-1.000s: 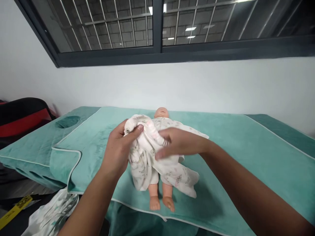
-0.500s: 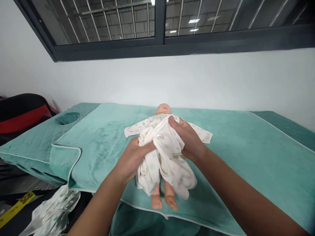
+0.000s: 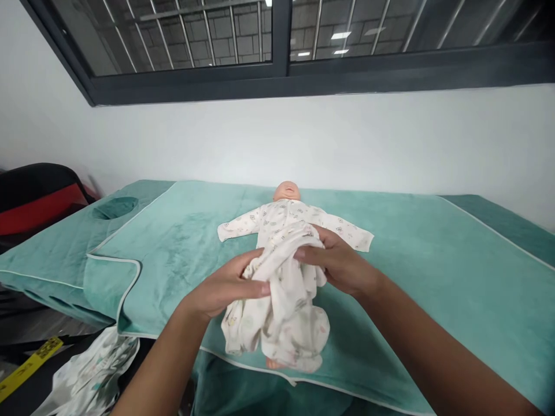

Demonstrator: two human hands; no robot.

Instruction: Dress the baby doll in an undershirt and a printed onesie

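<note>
One white printed garment (image 3: 288, 306) is hanging bunched in front of the doll (image 3: 287, 190), hiding most of its legs on my feed. Left hand (image 3: 232, 283) is pinching one side, thumb on top, fingers nearly closed, tips partly hidden by cloth. Right hand (image 3: 338, 260) is gripping the upper edge, thumb in front, others curling behind; I can't tell how tightly. Doll is lying face-up on the green cover (image 3: 433, 277), wearing a white printed top (image 3: 288, 212), sleeves spreading outward. White bundle (image 3: 89, 372) is sitting lower left.
</note>
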